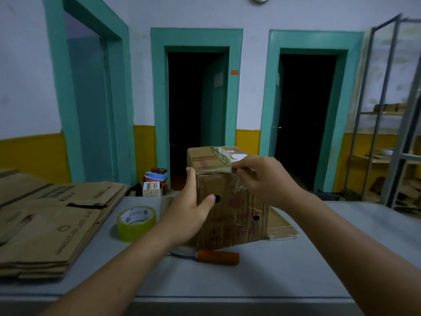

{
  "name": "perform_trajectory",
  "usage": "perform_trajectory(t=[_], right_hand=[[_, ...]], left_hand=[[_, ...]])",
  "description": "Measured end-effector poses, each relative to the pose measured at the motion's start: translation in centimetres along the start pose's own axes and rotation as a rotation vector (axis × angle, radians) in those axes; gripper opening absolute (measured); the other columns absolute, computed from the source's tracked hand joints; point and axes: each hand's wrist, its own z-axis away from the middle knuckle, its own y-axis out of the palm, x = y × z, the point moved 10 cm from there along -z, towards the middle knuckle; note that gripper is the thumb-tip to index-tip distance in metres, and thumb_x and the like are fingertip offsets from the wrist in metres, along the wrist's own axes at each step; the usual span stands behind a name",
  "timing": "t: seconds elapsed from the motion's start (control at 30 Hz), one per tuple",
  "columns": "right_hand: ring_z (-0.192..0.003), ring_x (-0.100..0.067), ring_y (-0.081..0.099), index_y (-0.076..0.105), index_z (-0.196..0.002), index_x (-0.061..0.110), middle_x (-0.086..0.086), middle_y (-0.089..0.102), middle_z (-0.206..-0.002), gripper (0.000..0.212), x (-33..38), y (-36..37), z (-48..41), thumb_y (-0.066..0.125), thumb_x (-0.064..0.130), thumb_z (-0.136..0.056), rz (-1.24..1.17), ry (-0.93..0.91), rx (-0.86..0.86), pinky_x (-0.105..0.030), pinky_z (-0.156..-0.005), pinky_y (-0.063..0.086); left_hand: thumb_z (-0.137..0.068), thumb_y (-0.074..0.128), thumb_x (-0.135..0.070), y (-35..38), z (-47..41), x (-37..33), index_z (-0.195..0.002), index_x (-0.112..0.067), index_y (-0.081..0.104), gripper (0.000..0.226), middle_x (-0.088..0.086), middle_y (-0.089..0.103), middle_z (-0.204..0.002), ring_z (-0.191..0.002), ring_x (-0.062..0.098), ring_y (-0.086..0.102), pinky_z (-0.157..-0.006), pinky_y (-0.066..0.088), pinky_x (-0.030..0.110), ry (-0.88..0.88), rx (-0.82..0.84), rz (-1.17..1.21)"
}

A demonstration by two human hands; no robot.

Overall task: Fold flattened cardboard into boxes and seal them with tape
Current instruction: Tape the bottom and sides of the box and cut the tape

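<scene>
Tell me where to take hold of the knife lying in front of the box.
Grip the knife by its ribbed orange handle, from above at the right end. It lies flat on the table with the handle pointing right and free all round; the blade points left, partly hidden by the left forearm, close to the box.

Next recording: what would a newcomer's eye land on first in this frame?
The upright cardboard box at the centre of the table, with the left hand braced against its left side and the right hand pinching the tape on its top edge. Next, the yellow-green tape roll left of it and the orange-handled knife lying in front.
</scene>
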Motion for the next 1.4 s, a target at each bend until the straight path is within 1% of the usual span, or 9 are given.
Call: perform_trajectory(t=[0.17,0.33,0.47,0.7,0.87,1.0,1.17,1.27,1.4], right_hand=[[-0.116,-0.017,0.063,0.073,-0.125,0.027,0.005,0.073,-0.123,0.026,0.2,0.3,1.0,0.061,0.024,-0.102,0.055,-0.074,-0.102,-0.041,-0.092,0.058],[-0.129,-0.015,0.061,0.072,-0.129,0.031,0.011,0.071,-0.13,0.03,-0.9,-0.1,1.3,0.065,0.031,-0.1,-0.013,-0.038,-0.192,-0.039,-0.104,0.054],[-0.118,-0.018,0.069,0.076,-0.122,0.032,0.008,0.075,-0.122,0.024,-0.5,-0.6,1.3,0.068,0.031,-0.099,0.032,-0.083,-0.243,-0.044,-0.089,0.062],[-0.134,-0.023,0.058,0.068,-0.134,0.014,-0.006,0.064,-0.14,0.043,-0.9,1.4,2.4,0.073,0.014,-0.092,0.104,-0.272,-0.275,-0.056,-0.106,0.052],[-0.16,-0.023,-0.004,0.007,-0.165,0.009,-0.011,-0.001,-0.173,0.07,-1.7,6.1,5.0,0.041,0.031,-0.108,0.313,-0.283,-0.144,-0.046,-0.127,0.011],[-0.158,-0.022,-0.018,-0.009,-0.163,0.009,-0.011,-0.021,-0.17,0.073,-1.9,7.3,5.2,0.024,0.047,-0.109,0.369,-0.253,-0.062,-0.044,-0.126,0.002],[-0.158,-0.017,0.02,0.039,-0.157,0.013,-0.007,0.029,-0.167,0.052,-1.0,3.7,5.3,0.037,0.032,-0.11,0.252,-0.392,-0.186,-0.044,-0.13,0.015],[-0.138,-0.02,0.053,0.069,-0.13,0.015,-0.002,0.065,-0.14,0.034,-2.7,-1.8,4.1,0.049,0.026,-0.104,0.122,-0.339,-0.407,-0.047,-0.117,0.036],[-0.128,-0.016,0.056,0.073,-0.126,0.021,0.006,0.069,-0.13,0.026,-8.5,-2.9,-0.1,0.059,0.023,-0.104,-0.157,0.022,-0.229,-0.052,-0.108,0.048]], left_hand=[[-0.108,0.054,-0.033,1.1,0.8,-0.3,-0.158,-0.038,-0.03,0.098,-0.021,0.02,-0.163,-0.139,-0.004,0.023,-0.112,0.025,0.023,-0.003,0.055,-0.109],[-0.104,0.058,-0.04,-5.0,-0.3,-4.2,-0.15,-0.025,0.055,0.049,-0.006,0.032,-0.168,-0.152,0.014,0.032,-0.122,0.033,0.04,0.278,-0.36,-0.42],[-0.098,0.07,-0.029,-3.9,-2.5,-6.9,-0.122,-0.024,0.077,0.026,-0.007,0.068,-0.134,-0.123,0.009,0.06,-0.104,0.055,0.041,0.538,-0.231,-0.593],[-0.101,0.066,-0.018,-2.2,-1.3,-5.2,-0.135,-0.009,0.068,0.035,0.008,0.069,-0.135,-0.126,0.019,0.066,-0.101,0.059,0.042,0.837,-0.238,-0.762],[-0.107,0.047,-0.025,0.0,-0.2,-2.3,-0.162,-0.004,0.027,0.062,0.014,0.027,-0.17,-0.16,0.027,0.02,-0.125,0.033,0.05,0.766,-0.232,-0.99],[-0.104,0.04,-0.048,0.6,0.0,-1.8,-0.165,-0.004,0.017,0.079,0.012,0.014,-0.174,-0.162,0.028,0.006,-0.127,0.02,0.056,0.676,-0.242,-1.149],[-0.103,0.052,-0.039,-1.5,0.3,-5.3,-0.136,-0.012,0.064,0.044,0.003,0.063,-0.14,-0.141,0.021,0.05,-0.126,0.027,0.052,0.725,-0.345,-0.928],[-0.103,0.056,-0.039,-2.9,-1.8,-8.3,-0.095,-0.02,0.068,0.024,-0.007,0.062,-0.102,-0.094,0.011,0.06,-0.086,0.054,0.03,0.674,-0.402,-0.773],[-0.107,0.044,-0.052,-0.6,-5.9,-10.0,-0.111,-0.031,0.064,0.03,-0.014,0.06,-0.115,-0.092,0.006,0.06,-0.068,0.048,0.022,0.553,-0.309,-0.832]])
